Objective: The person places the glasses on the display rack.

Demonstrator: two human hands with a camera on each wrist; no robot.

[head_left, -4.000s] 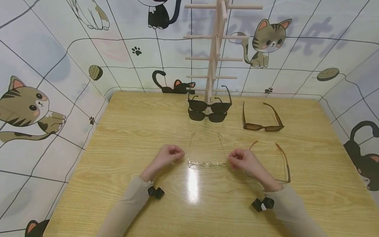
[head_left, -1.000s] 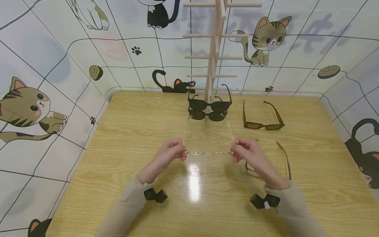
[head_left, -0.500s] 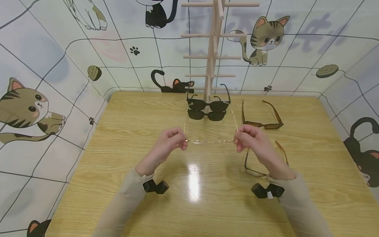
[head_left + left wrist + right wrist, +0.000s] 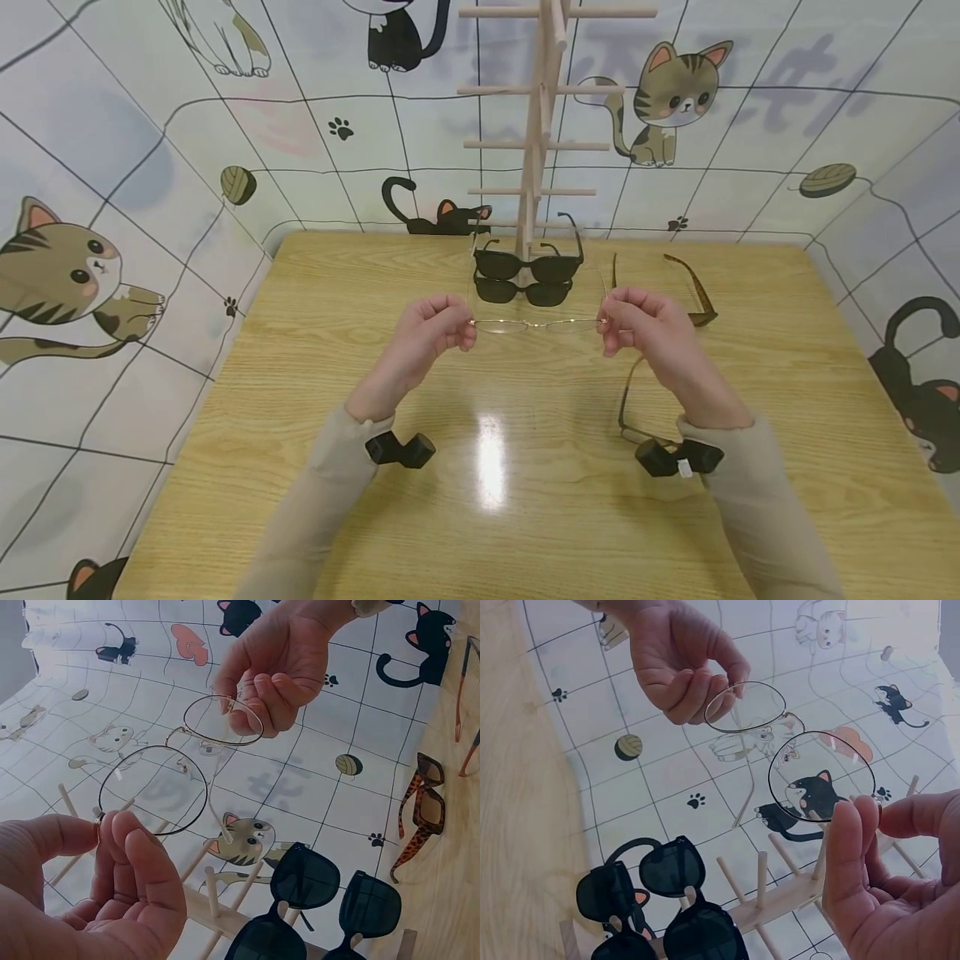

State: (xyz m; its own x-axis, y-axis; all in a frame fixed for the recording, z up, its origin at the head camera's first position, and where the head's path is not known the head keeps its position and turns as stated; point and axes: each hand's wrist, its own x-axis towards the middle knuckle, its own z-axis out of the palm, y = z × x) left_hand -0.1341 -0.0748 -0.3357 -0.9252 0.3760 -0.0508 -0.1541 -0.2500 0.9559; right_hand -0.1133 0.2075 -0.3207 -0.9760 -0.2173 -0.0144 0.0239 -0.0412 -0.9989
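Note:
Thin gold-rimmed eyeglasses (image 4: 501, 327) with clear round lenses hang in the air above the table, temples unfolded and pointing toward the rack. My left hand (image 4: 431, 337) pinches the left end of the frame by the hinge between thumb and fingers. At the opposite hinge, my right hand (image 4: 651, 342) pinches the other end. Both wrist views show the round rims between the two hands, the eyeglasses (image 4: 154, 834) in one and the same eyeglasses (image 4: 821, 819) in the other. Behind them, two pairs of black sunglasses (image 4: 525, 292) sit low on the wooden rack (image 4: 536, 167).
Brown tortoiseshell sunglasses (image 4: 702, 318) lie at the back right, partly hidden by my right hand. Nearer, brown-templed eyeglasses (image 4: 622, 408) lie under my right forearm. The rack's upper pegs (image 4: 502, 145) stick out sideways. A cat-print cloth (image 4: 315, 192) backs the wooden table (image 4: 300, 333).
Four seconds ago the gold-rimmed eyeglasses lay on the table between my hands. Both hands have since gripped and lifted them, moving forward toward the rack; the rims have risen further since half a second ago.

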